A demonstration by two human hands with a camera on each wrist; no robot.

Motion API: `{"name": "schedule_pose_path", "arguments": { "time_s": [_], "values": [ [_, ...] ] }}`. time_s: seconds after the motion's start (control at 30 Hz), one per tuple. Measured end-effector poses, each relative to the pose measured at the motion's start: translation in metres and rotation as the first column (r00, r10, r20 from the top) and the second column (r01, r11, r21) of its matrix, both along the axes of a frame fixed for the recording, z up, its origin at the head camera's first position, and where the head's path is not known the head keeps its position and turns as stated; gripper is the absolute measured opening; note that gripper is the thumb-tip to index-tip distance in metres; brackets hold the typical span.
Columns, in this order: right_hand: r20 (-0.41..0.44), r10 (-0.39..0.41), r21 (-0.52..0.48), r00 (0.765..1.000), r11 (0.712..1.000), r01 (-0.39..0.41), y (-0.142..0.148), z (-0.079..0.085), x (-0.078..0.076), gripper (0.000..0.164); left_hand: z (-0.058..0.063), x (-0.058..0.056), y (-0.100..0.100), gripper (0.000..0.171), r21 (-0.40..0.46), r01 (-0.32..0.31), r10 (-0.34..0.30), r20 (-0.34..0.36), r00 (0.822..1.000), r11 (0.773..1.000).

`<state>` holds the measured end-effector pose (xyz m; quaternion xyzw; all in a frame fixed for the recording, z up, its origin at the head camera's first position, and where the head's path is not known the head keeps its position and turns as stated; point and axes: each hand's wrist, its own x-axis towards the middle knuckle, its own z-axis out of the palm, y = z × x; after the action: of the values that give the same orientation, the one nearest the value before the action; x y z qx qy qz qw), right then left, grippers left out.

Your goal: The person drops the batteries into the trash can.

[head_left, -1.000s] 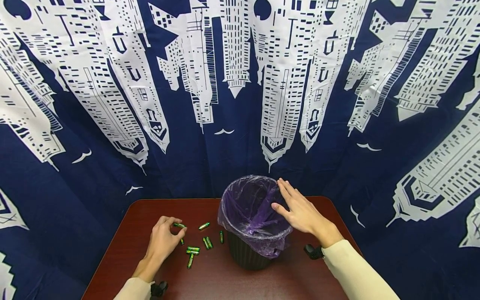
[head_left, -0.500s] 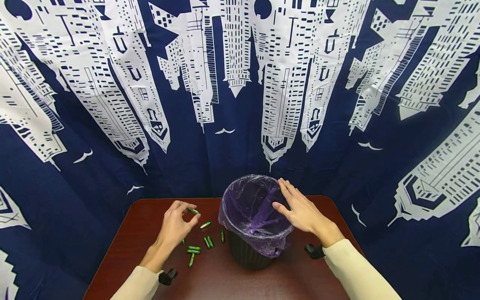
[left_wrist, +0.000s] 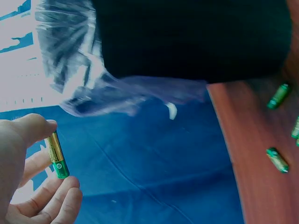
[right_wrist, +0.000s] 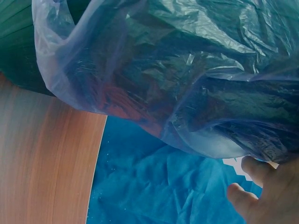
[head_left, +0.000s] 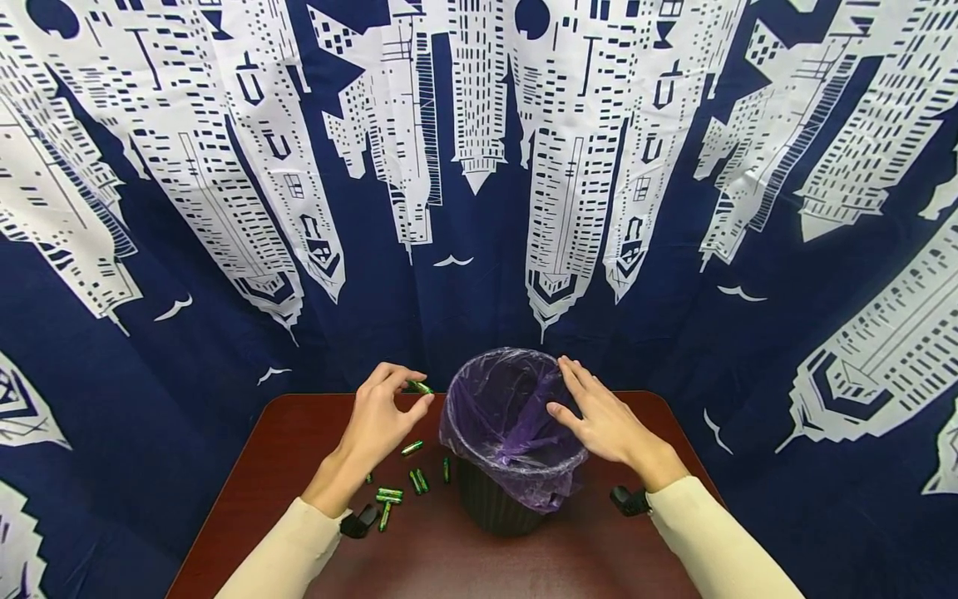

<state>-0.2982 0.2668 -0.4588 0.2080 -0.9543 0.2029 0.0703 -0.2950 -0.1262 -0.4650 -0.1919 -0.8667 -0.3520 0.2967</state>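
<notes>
Between thumb and fingers, my left hand [head_left: 382, 420] pinches a green and gold battery [left_wrist: 57, 156], raised off the table just left of the bin's rim. The dark ribbed bin [head_left: 497, 503] stands upright, lined with a translucent purple bag [head_left: 516, 428] folded over its edge. My right hand [head_left: 609, 424], fingers nearly straight, rests at the bin's right rim against the bag. More batteries of the same kind lie left of the bin, among them one battery [head_left: 412, 448] below my left hand and another battery [head_left: 446, 469] beside the bin.
The reddish-brown table [head_left: 419, 566] has its far edge right behind the bin. A dark blue curtain [head_left: 389, 333] with white city buildings hangs behind it. Several loose batteries [head_left: 389, 496] lie near my left forearm.
My left hand has lifted the battery from the table's left side and carried it right and up toward the bin. The right hand has stayed at the rim.
</notes>
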Motion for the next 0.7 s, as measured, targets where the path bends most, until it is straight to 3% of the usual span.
{"name": "schedule_pose_path", "arguments": {
  "time_s": [0.3, 0.7],
  "values": [
    [0.011, -0.007, -0.006, 1.0, 1.0, 0.007, 0.0, 0.0, 0.001, 0.088, 0.039, -0.002, 0.024, 0.03, 0.034, 0.094, -0.094, -0.012, 0.996, 0.995],
    [0.018, -0.01, -0.003, 1.0, 1.0, 0.01, -0.001, 0.002, 0.002, 0.088, 0.081, -0.01, 0.056, 0.029, -0.036, 0.184, -0.183, 0.011, 0.983, 0.982]
  ]
}}
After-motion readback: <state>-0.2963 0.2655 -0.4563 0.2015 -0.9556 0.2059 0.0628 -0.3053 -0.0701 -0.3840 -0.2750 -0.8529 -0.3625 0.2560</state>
